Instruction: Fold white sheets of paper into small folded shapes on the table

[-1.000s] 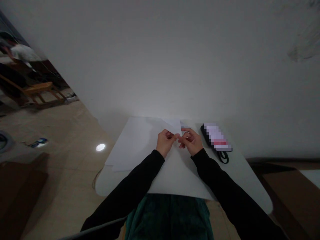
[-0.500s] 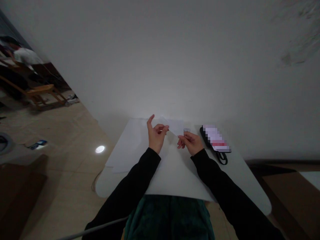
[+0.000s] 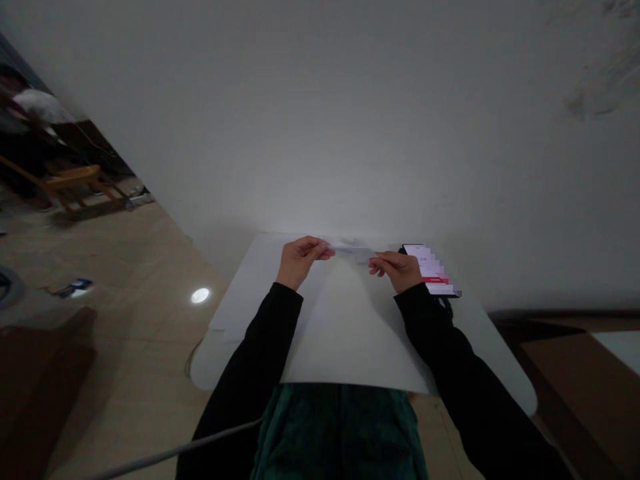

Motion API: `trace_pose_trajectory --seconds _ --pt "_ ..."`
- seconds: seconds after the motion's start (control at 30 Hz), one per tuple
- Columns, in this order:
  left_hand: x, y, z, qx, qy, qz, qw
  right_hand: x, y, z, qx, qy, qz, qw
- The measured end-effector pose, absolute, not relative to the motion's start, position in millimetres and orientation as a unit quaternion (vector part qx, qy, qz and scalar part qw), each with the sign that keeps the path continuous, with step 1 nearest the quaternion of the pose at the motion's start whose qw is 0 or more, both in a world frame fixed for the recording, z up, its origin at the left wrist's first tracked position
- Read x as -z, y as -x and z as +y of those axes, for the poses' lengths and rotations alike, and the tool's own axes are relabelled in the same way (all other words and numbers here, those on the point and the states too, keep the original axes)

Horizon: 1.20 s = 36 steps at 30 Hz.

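Observation:
A small folded piece of white paper (image 3: 353,249) is held just above the far part of the table. My left hand (image 3: 299,260) pinches its left end with closed fingers. My right hand (image 3: 399,270) pinches its right end, fingers also closed. Both arms wear black sleeves. A large white sheet (image 3: 345,333) lies flat under my hands, and another white sheet (image 3: 250,293) lies partly beneath it at the left.
A phone (image 3: 431,270) with a lit screen and a dark strap lies at the right, close to my right hand. The white table (image 3: 495,360) stands against a pale wall. Tiled floor and a wooden chair (image 3: 75,183) lie to the left.
My hands moved apart and farther from me, toward the wall. The paper piece, held near the table's middle before, now stretches between both hands. My left index finger, raised a moment ago, has closed.

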<state>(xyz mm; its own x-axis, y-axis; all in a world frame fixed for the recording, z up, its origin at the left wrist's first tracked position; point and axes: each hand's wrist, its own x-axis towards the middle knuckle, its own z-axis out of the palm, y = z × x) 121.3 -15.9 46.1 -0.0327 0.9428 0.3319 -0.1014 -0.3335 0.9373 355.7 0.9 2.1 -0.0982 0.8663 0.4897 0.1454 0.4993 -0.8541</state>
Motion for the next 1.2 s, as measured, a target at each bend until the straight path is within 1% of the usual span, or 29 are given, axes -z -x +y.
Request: trace_pose_trajectory --seconds 0.17,0.3,0.67,0.87,1.0,1.2 --pt "-42.0 -113.4 -12.4 -0.576 -0.549 0.37 0.48 -7.3 -360.4 -2.4 -0.216 0.367 -0.719 0.549" --pt "-38.5 -109.5 -9.4 -0.562 -0.567 0.367 0.477 -11.0 -360.5 -4.5 -0.167 0.349 -0.728 0.566" --pt "-32.1 -119.8 -7.5 -0.602 -0.528 0.355 0.483 -12.6 -360.5 -7.2 -0.12 0.335 -0.73 0.584" --pt "-30.5 -124.8 -8.9 -0.607 -0.484 0.326 0.539 -10.7 -362.0 -5.4 -0.086 0.301 -0.742 0.593" --pt "-30.2 -126.0 -9.8 -0.622 -0.48 0.326 0.526 -10.1 -363.5 -5.0 -0.08 0.297 -0.75 0.586" --pt "-28.8 -121.9 -8.2 -0.601 -0.54 0.349 0.474 -13.1 -365.9 -5.9 -0.079 0.301 -0.75 0.584"
